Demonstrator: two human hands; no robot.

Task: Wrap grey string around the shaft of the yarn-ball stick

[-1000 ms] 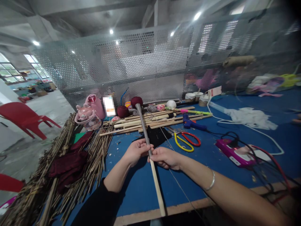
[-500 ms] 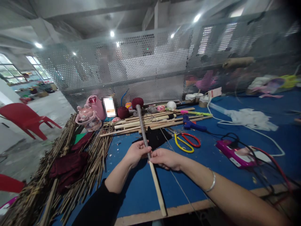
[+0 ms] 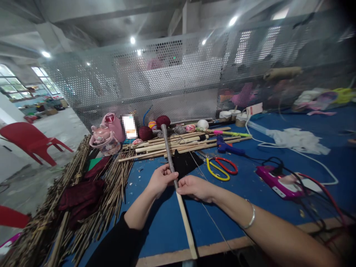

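A pale wooden stick slants across the middle, its upper part covered by a grey yarn wrapping. My left hand is closed around the wrapped part, thumb on top. Just below it, my right hand pinches the stick where the grey wrapping meets bare wood. Whether a yarn end lies between those right fingertips is hidden. A thin grey strand passes behind my right hand toward the table's front edge. Behind my hands lies a black cloth, and to its right are scissors with yellow and red handles.
Wooden sticks and yarn balls lie along the back by a perforated metal screen. Bundled twigs cover the left side. On the right are a blue glue gun, a magenta power strip and cables.
The stick's near end has shifted slightly toward me and to the right. My left fingers have moved a little around the wrapping; my right hand stays nearly in place.
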